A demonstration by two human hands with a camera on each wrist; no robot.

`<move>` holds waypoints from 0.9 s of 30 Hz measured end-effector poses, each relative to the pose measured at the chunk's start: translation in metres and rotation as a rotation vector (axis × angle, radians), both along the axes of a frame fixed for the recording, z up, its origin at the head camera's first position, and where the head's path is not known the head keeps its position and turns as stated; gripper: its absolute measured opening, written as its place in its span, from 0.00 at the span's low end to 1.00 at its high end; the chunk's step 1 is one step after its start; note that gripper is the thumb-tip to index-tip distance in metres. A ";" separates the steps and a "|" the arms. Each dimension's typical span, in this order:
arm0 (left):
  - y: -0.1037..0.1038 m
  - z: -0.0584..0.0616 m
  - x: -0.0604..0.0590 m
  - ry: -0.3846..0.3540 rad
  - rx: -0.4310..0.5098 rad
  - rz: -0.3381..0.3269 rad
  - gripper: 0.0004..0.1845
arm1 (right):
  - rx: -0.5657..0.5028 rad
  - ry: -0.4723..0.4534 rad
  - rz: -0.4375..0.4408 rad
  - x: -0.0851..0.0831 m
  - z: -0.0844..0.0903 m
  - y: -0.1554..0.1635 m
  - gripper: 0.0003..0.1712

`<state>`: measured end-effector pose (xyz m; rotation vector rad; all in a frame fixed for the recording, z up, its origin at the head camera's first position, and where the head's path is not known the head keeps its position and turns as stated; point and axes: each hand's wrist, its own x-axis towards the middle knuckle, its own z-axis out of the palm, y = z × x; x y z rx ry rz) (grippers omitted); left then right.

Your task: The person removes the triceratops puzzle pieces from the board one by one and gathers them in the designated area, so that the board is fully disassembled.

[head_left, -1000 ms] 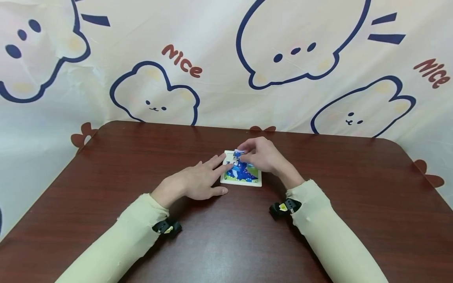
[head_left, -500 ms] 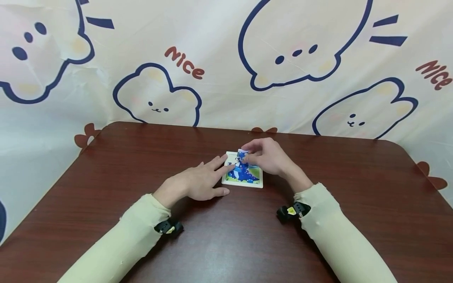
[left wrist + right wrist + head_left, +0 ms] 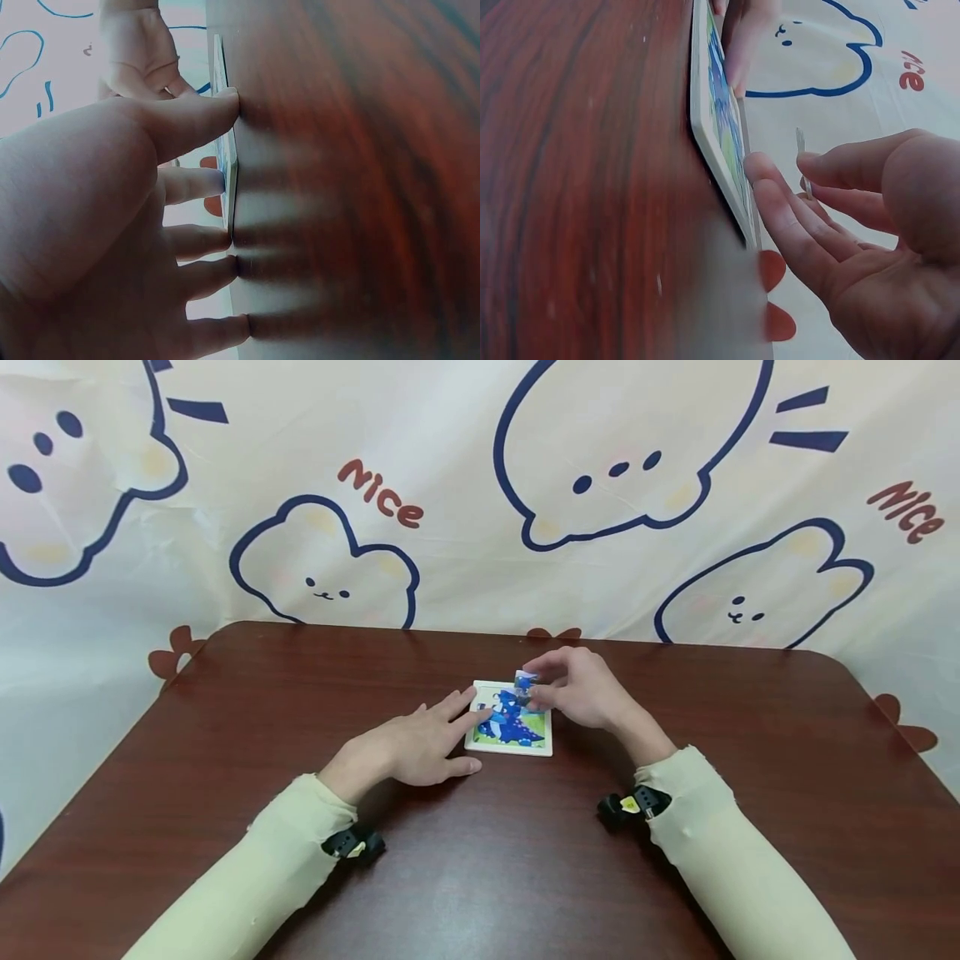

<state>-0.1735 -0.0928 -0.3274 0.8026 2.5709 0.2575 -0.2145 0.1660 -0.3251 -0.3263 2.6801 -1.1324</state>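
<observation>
A small puzzle piece (image 3: 524,683) is pinched between the thumb and fingertips of the right hand (image 3: 581,687), held just above the far right part of a white-framed puzzle tray (image 3: 510,749) that lies flat near the middle of the dark wooden table (image 3: 675,877). The right wrist view shows what the head view cannot: the piece (image 3: 801,150) is clear of the tray (image 3: 712,142), seen edge-on as a thin sliver, with the lower fingers (image 3: 780,217) reaching down to the tray's picture. The left hand (image 3: 416,746) lies flat on the table, fingers straight, gripping nothing; its fingertips rest on the tray's left side. In the left wrist view those fingertips (image 3: 214,184) press against the tray's edge (image 3: 229,172). Behind the table hangs a cartoon bear backdrop (image 3: 322,560).
</observation>
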 end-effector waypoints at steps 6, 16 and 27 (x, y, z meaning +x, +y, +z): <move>0.002 0.001 -0.002 0.000 0.003 -0.010 0.44 | 0.003 0.014 -0.036 0.000 0.001 0.014 0.22; 0.000 0.000 0.000 0.002 0.003 0.003 0.43 | 0.019 0.021 -0.065 0.000 0.003 0.029 0.22; -0.001 -0.001 0.001 0.007 0.009 0.004 0.43 | 0.049 0.021 -0.079 -0.003 0.000 0.047 0.22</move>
